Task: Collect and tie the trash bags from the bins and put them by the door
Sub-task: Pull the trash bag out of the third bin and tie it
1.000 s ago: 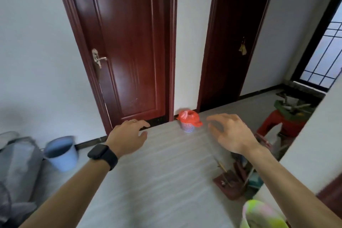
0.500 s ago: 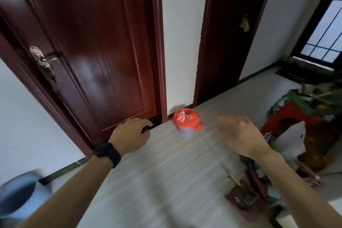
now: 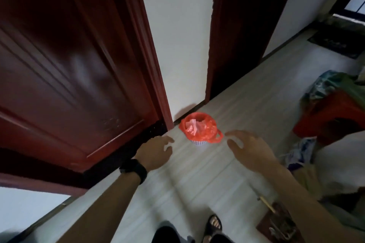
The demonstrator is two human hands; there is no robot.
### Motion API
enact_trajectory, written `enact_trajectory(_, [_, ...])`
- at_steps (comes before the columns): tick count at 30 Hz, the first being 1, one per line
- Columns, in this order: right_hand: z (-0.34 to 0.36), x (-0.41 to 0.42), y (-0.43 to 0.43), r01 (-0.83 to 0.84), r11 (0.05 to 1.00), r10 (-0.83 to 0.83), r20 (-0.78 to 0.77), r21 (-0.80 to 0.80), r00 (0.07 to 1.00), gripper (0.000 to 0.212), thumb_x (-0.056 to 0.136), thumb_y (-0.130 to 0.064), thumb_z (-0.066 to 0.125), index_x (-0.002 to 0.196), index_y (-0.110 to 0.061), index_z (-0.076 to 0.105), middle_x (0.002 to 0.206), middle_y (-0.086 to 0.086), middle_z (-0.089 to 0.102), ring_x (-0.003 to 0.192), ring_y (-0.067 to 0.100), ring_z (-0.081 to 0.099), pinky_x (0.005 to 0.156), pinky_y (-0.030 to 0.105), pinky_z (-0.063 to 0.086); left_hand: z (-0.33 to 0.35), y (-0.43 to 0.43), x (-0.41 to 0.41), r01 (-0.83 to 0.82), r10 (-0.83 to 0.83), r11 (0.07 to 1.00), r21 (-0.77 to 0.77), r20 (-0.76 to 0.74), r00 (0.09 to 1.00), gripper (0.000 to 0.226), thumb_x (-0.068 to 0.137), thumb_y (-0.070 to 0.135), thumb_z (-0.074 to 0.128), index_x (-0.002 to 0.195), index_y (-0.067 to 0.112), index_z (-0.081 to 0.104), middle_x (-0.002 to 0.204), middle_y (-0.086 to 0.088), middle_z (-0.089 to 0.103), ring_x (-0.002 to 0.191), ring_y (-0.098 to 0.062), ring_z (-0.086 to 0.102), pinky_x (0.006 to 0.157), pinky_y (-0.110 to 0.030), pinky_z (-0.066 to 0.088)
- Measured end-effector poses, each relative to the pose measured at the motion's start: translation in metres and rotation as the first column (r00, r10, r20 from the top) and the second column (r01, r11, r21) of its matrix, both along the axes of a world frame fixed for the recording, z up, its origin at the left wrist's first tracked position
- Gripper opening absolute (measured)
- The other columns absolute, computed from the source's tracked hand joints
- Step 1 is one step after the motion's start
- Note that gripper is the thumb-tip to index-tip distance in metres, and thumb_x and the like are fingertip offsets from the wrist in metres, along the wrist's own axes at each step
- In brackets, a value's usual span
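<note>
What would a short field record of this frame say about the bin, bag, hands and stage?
bin: small white bin on the floor, by the white wall
bag: red trash bag lining the bin, untied, pale crumpled waste inside
hands: left hand and right hand open and empty, one on either side of the bin, touching nothing
stage: bag not yet grasped

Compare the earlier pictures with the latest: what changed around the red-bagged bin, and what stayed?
The person has stepped closer, so the small white basket bin lined with a red plastic bag looks nearer; the left hand and right hand now flank it, open. Nothing grasped. The bin stays against the wall.
</note>
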State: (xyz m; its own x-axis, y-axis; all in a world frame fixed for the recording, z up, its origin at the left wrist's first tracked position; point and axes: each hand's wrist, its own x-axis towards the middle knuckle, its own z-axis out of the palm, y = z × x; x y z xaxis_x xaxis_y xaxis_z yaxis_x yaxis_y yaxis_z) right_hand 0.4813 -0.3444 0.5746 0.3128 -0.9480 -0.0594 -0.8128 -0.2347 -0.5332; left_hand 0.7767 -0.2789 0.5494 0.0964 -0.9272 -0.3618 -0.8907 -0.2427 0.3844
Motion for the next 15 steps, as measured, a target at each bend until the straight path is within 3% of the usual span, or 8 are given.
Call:
enact_trajectory(3, [-0.026,0.017,-0.046,0.054,0.998,-0.054,-0.021,0.025,0.998,0.020,0.090,-0.024,0.066,0.108,-0.027,0.074,0.107,0.001,0.075,0.099,0.030,0.069,0.088,0.035,0.052,-0.029,-0.056,0.020,0.035,-0.034,0.995,0.092,-0.008,0.999,0.034,0.097,0.034,0.049,0.130,0.032,0.056,0.129,0.005,0.059,0.117,-0.018,0.056,0.098,-0.034,0.046])
enact_trajectory(6, [-0.062,0.042,-0.097,0.135,0.985,-0.131,-0.049,0.109,0.990,0.023,0.090,-0.029,0.063,0.111,-0.031,0.072,0.111,0.000,0.074,0.105,0.030,0.066,0.093,0.038,0.052,-0.071,-0.123,0.047,0.166,-0.176,0.969,0.181,0.037,0.984,0.035,0.097,0.035,0.042,0.128,0.029,0.056,0.124,0.002,0.062,0.114,-0.021,0.059,0.092,-0.031,0.046])
enact_trajectory(10, [-0.124,0.077,-0.166,0.249,0.951,-0.234,-0.096,0.181,0.967,0.026,0.092,-0.035,0.058,0.115,-0.033,0.069,0.116,-0.002,0.071,0.114,0.026,0.061,0.097,0.041,0.050,-0.149,-0.223,0.086,0.277,-0.300,0.925,0.261,0.049,0.953,0.047,0.083,0.047,0.026,0.107,0.022,0.058,0.105,-0.001,0.066,0.102,-0.026,0.064,0.081,-0.038,0.052])
enact_trajectory(13, [-0.189,0.101,-0.216,0.334,0.917,-0.305,-0.157,0.219,0.939,0.028,0.094,-0.035,0.054,0.118,-0.031,0.068,0.116,-0.001,0.070,0.112,0.025,0.061,0.096,0.039,0.051,-0.213,-0.287,0.110,0.301,-0.335,0.906,0.298,0.071,0.939,0.035,0.088,0.037,0.038,0.112,0.023,0.059,0.111,-0.003,0.065,0.108,-0.026,0.061,0.083,-0.037,0.050])
enact_trajectory(15, [-0.221,0.110,-0.230,0.383,0.884,-0.349,-0.167,0.267,0.922,0.031,0.090,-0.040,0.049,0.114,-0.032,0.068,0.111,0.000,0.073,0.106,0.026,0.064,0.092,0.040,0.053,-0.235,-0.310,0.117,0.323,-0.365,0.890,0.322,0.076,0.928,0.023,0.091,0.031,0.042,0.104,0.020,0.058,0.108,-0.008,0.064,0.105,-0.030,0.061,0.080,-0.038,0.049])
